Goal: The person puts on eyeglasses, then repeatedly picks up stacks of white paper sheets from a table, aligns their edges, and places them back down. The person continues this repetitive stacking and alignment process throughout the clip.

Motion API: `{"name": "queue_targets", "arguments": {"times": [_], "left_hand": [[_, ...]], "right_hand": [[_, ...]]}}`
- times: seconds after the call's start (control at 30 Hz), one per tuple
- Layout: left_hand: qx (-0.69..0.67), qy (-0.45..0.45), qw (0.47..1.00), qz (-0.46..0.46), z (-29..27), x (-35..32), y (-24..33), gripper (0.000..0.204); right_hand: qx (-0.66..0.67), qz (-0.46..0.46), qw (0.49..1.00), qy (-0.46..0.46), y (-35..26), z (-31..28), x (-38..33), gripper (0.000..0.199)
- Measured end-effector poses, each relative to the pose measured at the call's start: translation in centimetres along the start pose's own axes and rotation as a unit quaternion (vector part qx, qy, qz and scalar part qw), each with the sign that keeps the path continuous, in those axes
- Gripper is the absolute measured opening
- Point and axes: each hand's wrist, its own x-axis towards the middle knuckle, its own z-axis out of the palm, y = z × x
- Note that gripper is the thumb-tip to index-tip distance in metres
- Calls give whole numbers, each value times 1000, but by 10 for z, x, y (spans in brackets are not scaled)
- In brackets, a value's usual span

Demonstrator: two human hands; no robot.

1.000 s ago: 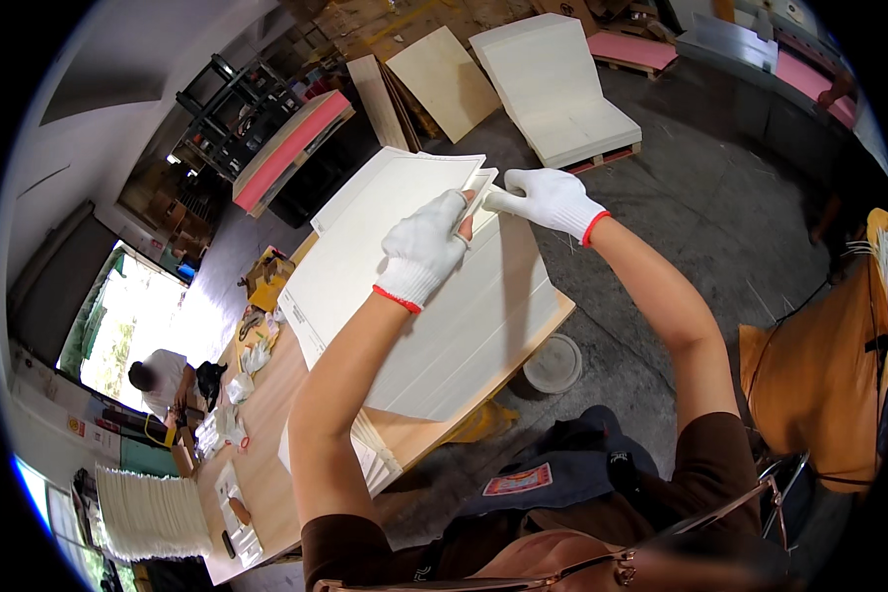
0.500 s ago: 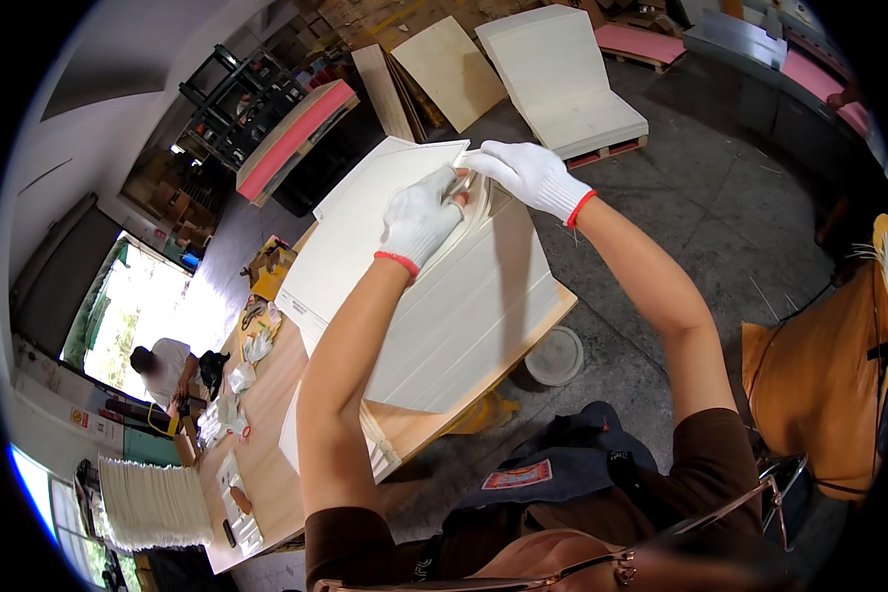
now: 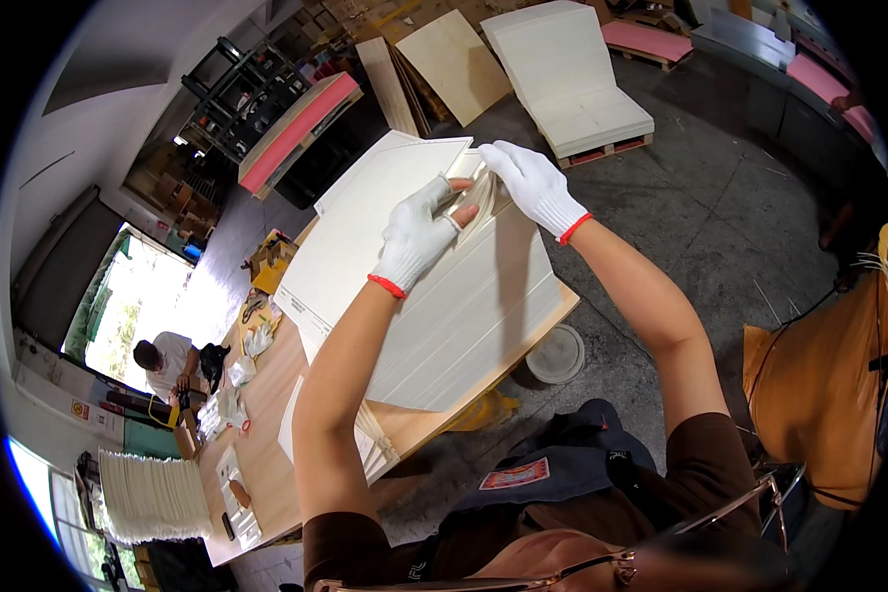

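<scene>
Both hands are gloved in white knit gloves with red cuffs and are raised over a wooden workbench (image 3: 266,414). The left hand (image 3: 416,237) is closed around a thin, pale strip (image 3: 476,197), with the thumb and fingers clamped on its near end. The right hand (image 3: 535,184) is laid over the far end of the same strip, the fingers curled down on it; the strip is thus held between the two hands, just above the far edge of the board stack.

A stack of white grooved boards (image 3: 464,316) is spread across the bench below the hands, with one corner projecting past the bench edge. A second, flat white panel (image 3: 365,227) is set at an angle on the left part of the stack.

A round pale lid or dish (image 3: 555,353) is seen on the concrete floor beside the bench. Further white panels on a pallet (image 3: 572,79) and leaning plywood sheets (image 3: 454,64) are placed farther off. Small tools and bags are scattered at the left end of the bench, where another person (image 3: 168,360) is seated. A bundle of white slats (image 3: 148,493) is stored at the lower left.
</scene>
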Motion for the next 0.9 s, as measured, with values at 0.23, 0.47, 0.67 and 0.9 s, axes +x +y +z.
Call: {"name": "queue_targets", "arguments": {"times": [0.23, 0.47, 0.67, 0.9], "left_hand": [[-12, -4, 1000, 22, -1, 3, -1, 44], [-57, 21, 998, 0, -1, -2, 11, 38], [36, -3, 999, -4, -1, -2, 10, 33], [55, 12, 998, 3, -1, -7, 21, 34]], "right_hand": [[5, 16, 1000, -14, -4, -4, -2, 59], [-12, 10, 1000, -4, -7, -4, -5, 58], [-17, 6, 1000, -13, 0, -1, -2, 56], [-10, -17, 1000, 8, 1, 1, -5, 52]]}}
